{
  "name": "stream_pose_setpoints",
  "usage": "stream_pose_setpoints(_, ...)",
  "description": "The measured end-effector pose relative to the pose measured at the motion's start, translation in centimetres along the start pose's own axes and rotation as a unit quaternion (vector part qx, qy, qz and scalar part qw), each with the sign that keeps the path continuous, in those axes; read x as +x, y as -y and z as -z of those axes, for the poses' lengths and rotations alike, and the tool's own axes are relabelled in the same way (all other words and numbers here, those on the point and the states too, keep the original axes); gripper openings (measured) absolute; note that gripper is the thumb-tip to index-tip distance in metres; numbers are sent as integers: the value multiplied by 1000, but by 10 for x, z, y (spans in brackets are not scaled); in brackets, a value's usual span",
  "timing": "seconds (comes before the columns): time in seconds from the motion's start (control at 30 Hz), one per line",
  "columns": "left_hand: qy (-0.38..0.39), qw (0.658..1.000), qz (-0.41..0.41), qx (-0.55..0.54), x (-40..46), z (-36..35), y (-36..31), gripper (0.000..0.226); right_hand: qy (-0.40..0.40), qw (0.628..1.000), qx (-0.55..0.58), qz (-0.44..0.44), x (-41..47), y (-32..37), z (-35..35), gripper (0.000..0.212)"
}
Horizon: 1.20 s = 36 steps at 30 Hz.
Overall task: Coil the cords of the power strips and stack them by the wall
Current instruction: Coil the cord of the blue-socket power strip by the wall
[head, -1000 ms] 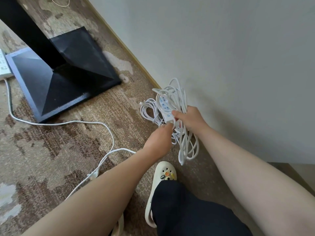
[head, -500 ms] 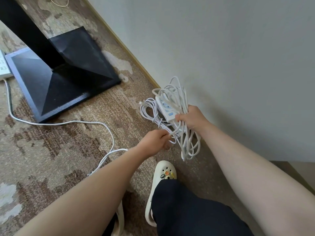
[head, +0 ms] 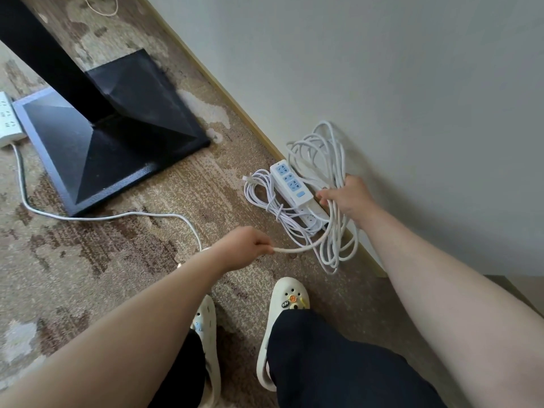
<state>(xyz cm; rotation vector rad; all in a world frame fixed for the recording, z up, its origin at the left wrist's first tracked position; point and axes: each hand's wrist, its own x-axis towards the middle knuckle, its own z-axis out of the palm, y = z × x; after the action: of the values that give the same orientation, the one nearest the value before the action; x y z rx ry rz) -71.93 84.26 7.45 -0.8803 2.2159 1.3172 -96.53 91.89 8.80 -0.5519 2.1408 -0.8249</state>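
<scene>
Three power strips are in view, all white plastic bars. One with blue socket faces [head: 290, 180] lies on top of a second strip [head: 313, 217] at the foot of the wall [head: 382, 83], on the carpet [head: 117, 260]; the third [head: 7, 119] sits at the left edge, beside the black stand base [head: 117, 136], well apart from the other two. Two cord bundles are counted by the wall: a small tied coil [head: 265, 195] lying on the carpet just left of the stacked strips, and a larger loose coil [head: 329, 178] of round white cord, its loops leaning against the wall. The right hand [head: 348, 198] grips this larger coil, fingers curled round the gathered loops. The left hand [head: 247, 250] pinches a single strand of cord [head: 294, 250] between closed fingers, the strand running taut to the large coil. A further loose cord [head: 123, 215] runs from the third strip across the carpet. The carpet is low-pile, mottled brown and beige. The stand base is a faceted, matt black pyramid shape. Two cream perforated clogs [head: 282, 304] and dark trouser legs [head: 338, 363] show below.
</scene>
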Motion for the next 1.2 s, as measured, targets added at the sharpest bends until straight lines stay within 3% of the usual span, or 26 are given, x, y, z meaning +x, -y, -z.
stream_pose_setpoints(0.2,-30,988,-36,147,13,-21,-34,22,48,997,-60,20,1,6,-4,19)
stream_pose_setpoints(0.43,-9,993,-10,119,5,-13,6,29,39,952,-286,98,10,-5,6,19)
stream_pose_setpoints(0.6,7,998,10,65,-4,-5,47,22,-14,959,-264,98,9,-11,17,20)
stream_pose_setpoints(0.73,-24,998,39,42,-13,4,67,21,-26,964,-246,95,7,-8,16,18)
stream_pose_setpoints(0.83,-6,996,22,82,-6,5,39,20,-28,982,-180,54,8,-4,12,18)
stream_pose_setpoints(0.93,-21,992,-48,112,4,-3,-15,25,11,993,-116,20,7,1,7,21)
stream_pose_setpoints(1.03,-52,989,-93,102,12,-14,-53,26,58,988,-139,36,4,6,-2,23)
stream_pose_setpoints(1.2,-151,987,-31,50,18,-25,-69,34,113,982,-148,40,-3,2,-16,23)
